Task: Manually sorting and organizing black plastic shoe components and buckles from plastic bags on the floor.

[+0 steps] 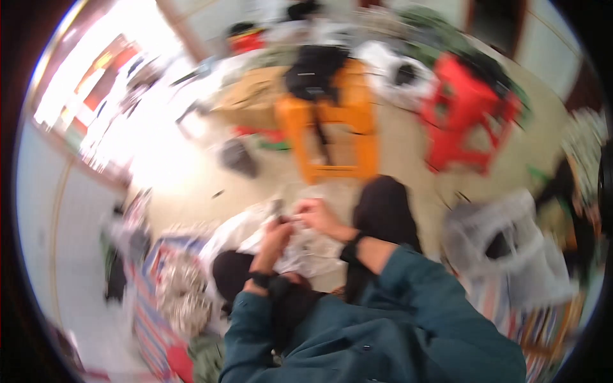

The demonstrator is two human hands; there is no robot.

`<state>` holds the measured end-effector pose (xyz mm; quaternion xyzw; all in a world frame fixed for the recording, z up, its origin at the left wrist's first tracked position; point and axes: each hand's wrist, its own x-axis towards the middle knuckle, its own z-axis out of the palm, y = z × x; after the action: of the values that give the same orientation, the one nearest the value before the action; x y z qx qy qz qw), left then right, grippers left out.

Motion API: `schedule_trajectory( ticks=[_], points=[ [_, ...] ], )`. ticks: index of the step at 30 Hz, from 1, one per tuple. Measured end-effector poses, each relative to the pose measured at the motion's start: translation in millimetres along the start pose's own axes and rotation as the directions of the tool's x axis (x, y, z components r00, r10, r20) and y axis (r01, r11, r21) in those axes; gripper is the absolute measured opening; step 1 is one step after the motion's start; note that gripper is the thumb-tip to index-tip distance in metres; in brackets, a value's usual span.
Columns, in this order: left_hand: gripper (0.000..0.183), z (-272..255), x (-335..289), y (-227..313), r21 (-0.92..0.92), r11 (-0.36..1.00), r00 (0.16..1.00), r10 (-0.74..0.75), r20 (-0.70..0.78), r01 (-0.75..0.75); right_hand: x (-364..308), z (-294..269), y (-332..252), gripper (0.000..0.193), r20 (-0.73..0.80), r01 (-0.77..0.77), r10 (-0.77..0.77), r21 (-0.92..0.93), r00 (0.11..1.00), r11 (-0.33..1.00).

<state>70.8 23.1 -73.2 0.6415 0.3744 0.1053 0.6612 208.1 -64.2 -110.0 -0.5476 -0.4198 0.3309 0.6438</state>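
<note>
My left hand (276,236) is closed, its fingers around something small and greyish that the blur hides. Close beside it, my right hand (319,217) has its fingers pinched together at the same spot; what they grip cannot be made out. Both hands are held above my lap, between my knees in dark trousers. Under and around them spreads a crumpled white plastic sheet or bag (230,231), with a pale tangled bundle (313,252) below the hands.
Ahead stands an orange stool (361,121) with a black bag (313,73) on it, a cardboard box (249,96) to its left. A red stool (456,108) is farther right. Clear plastic bags (511,242) lie at my right, bundled cream pieces (182,287) on a striped sack at my left.
</note>
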Motion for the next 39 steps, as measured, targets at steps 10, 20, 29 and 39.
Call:
schedule_trajectory(
  ticks=[10, 20, 29, 39],
  points=[
    [0.012, 8.7, -14.0, -18.9, -0.251, 0.968, 0.996, -0.001, 0.091, 0.023, -23.0, 8.5, -41.0, 0.005, 0.154, -0.297, 0.271, 0.185, 0.950, 0.937],
    [0.010, 14.9, -22.0, -3.9, -0.353, 0.936, 0.981, 0.085, 0.177, -0.017, -24.1, -5.7, -42.3, 0.009, 0.092, -0.366, 0.354, 0.194, 0.931, 0.910],
    [0.018, -7.5, -3.2, -3.5, -0.253, 0.967, 0.996, 0.055, 0.070, -0.036, 5.9, 13.1, -18.5, 0.018, 0.196, -0.278, 0.236, 0.220, 0.952, 0.935],
    [0.011, 3.5, 5.6, -10.7, -0.583, 0.798, 0.963, 0.015, 0.268, 0.149, -16.9, -1.1, -38.4, 0.015, -0.049, 0.024, -0.030, -0.129, 0.998, 0.991]
  ],
)
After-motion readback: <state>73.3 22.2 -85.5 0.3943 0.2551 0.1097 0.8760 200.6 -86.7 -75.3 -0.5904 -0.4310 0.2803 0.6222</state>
